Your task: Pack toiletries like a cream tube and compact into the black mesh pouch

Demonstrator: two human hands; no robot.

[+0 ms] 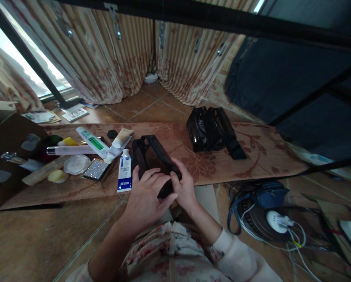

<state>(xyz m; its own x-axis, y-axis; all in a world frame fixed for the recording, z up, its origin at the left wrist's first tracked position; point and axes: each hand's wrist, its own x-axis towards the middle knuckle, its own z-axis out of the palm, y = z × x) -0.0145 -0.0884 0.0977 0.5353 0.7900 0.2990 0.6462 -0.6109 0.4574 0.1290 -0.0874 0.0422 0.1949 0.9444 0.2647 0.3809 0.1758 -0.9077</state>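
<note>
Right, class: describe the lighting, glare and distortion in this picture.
Head view: daylight blows out the window at upper left; the pouch held by the left hand and right hand is dim, detail lost; glare glints on the bag; the mat edges bow, wide-lens warp.

Cream knit sleeves [240, 255], white garment [160, 256] with red floral print

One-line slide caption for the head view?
Left hand and right hand grip a black pouch on a mat beside toiletry tubes.
</note>
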